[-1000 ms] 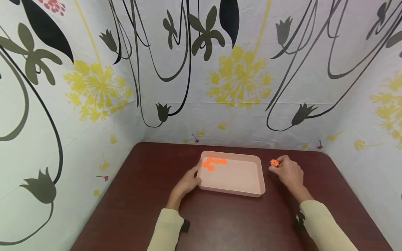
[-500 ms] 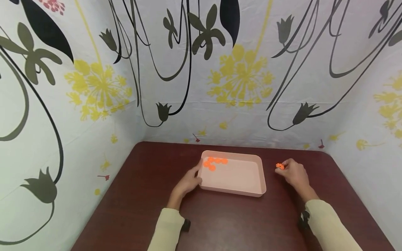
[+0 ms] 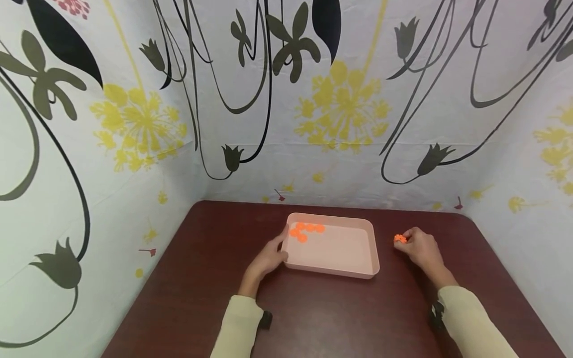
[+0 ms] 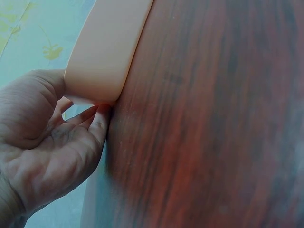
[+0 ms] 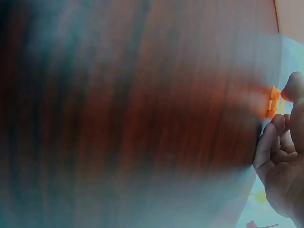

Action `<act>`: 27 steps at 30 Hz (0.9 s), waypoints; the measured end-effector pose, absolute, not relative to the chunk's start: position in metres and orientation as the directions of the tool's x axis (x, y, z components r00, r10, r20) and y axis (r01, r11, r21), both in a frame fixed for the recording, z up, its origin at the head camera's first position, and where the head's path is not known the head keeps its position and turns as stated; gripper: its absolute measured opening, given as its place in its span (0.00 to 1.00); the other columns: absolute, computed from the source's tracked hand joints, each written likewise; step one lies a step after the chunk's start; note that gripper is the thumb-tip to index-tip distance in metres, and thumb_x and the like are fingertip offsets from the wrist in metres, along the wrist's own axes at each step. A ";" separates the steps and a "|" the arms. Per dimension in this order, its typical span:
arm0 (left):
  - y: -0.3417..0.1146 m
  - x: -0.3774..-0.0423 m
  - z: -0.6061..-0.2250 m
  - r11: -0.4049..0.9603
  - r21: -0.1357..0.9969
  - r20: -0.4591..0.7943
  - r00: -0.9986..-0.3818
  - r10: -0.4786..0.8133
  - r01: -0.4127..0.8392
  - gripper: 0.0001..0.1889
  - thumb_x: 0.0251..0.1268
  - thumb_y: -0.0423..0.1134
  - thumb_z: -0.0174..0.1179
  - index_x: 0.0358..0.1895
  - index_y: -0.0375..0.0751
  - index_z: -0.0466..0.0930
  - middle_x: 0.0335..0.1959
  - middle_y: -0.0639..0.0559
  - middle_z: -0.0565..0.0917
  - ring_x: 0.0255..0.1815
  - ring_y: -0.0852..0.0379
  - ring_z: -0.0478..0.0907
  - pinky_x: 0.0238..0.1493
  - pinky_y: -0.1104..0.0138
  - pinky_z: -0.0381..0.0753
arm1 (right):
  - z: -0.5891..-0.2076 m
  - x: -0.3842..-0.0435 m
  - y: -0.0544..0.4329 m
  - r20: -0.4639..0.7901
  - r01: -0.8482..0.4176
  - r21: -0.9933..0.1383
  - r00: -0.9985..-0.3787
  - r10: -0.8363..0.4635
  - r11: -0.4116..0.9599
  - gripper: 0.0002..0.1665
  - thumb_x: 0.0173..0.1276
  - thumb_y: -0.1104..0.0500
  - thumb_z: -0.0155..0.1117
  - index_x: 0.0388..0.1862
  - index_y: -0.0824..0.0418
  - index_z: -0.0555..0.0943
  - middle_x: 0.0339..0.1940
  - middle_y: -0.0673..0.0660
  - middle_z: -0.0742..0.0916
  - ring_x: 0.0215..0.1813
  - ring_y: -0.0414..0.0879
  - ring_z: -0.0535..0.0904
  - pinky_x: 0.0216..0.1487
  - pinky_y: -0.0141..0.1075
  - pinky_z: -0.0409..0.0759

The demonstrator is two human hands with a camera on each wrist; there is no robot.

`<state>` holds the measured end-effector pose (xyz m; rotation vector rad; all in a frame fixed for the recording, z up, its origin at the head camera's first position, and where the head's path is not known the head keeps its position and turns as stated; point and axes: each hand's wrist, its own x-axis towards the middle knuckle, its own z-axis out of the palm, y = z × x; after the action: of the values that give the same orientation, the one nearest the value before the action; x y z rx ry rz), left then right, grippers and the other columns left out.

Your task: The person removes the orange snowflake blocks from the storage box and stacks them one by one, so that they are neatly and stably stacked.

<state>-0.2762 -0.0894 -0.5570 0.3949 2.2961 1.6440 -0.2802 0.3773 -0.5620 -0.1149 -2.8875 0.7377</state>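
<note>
A shallow pale pink tray (image 3: 342,248) lies on the dark table, with several small round orange pieces (image 3: 302,238) grouped in its far left corner. My left hand (image 3: 267,259) holds the tray by its left side. In the left wrist view, the thumb and fingers of that hand (image 4: 52,128) meet the tray's outer wall (image 4: 107,52) at a corner. To the right of the tray, my right hand (image 3: 423,249) pinches a small orange flower-shaped piece (image 3: 400,239) between thumb and fingertips. The right wrist view shows this piece (image 5: 272,102) edge-on, close to the tabletop.
The reddish-brown wooden table (image 3: 322,318) has rounded far corners. Walls of white cloth (image 3: 349,184) printed with flowers and stems enclose it at the back and on both sides. Dark wrist straps (image 3: 265,320) show at both sleeves.
My right hand has moved a little to the right and toward me, away from the tray, and the orange piece has turned in its fingers. The left hand and tray have stayed in place.
</note>
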 end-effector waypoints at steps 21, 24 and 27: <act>-0.088 -0.278 -0.559 0.295 0.954 -0.076 -0.915 0.397 0.048 0.46 0.72 0.25 0.49 0.88 0.62 0.45 0.85 0.53 0.63 0.71 0.49 0.73 0.64 0.58 0.71 | -0.563 -0.278 0.377 0.129 0.026 -0.496 -0.986 0.103 0.868 0.28 0.58 0.51 0.77 0.46 0.71 0.79 0.27 0.59 0.86 0.29 0.47 0.77 0.33 0.38 0.73; -0.088 -0.278 -0.560 0.291 0.955 -0.075 -0.915 0.397 0.048 0.46 0.72 0.25 0.49 0.88 0.61 0.45 0.85 0.53 0.63 0.71 0.49 0.74 0.63 0.59 0.71 | -0.563 -0.278 0.379 0.156 0.000 -0.502 -0.983 0.091 0.865 0.26 0.58 0.52 0.76 0.45 0.71 0.79 0.27 0.58 0.85 0.29 0.45 0.76 0.32 0.37 0.73; -0.088 -0.279 -0.560 0.287 0.957 -0.072 -0.914 0.399 0.050 0.45 0.72 0.25 0.50 0.88 0.60 0.46 0.86 0.53 0.62 0.71 0.49 0.74 0.63 0.59 0.72 | -0.562 -0.277 0.381 0.192 -0.015 -0.542 -0.976 0.107 0.840 0.22 0.64 0.53 0.73 0.47 0.69 0.81 0.28 0.57 0.85 0.28 0.43 0.76 0.31 0.35 0.73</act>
<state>-0.2787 -0.0876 -0.5603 0.4090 2.2629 1.6648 -0.2775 0.3810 -0.5615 -0.0705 -2.8043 0.8291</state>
